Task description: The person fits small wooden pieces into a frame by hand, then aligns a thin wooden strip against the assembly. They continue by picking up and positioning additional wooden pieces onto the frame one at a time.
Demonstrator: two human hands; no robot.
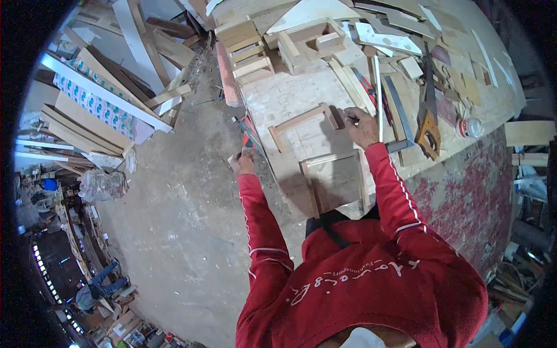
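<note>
My left hand [243, 161] is held beyond the table's left edge, its fingers curled together. Whatever it may hold is too small to make out. Just past it a red and black tool [248, 134] lies along the edge. Over the table, my right hand [361, 126] has its fingers bent in a pinch, and their contents cannot be made out. Close to its fingertips is a three-sided wooden frame [301, 119], lying on the tabletop. A second wooden frame [331, 160] lies nearer my body, between my forearms.
The worktable [261, 95] bears a handsaw [429, 133], a metal square [400, 144], a jar [469, 127], a wooden box frame [310, 43] and several strips. Boards lean at the left [110, 93]. Another person [96, 290] is at the lower left, away from the table.
</note>
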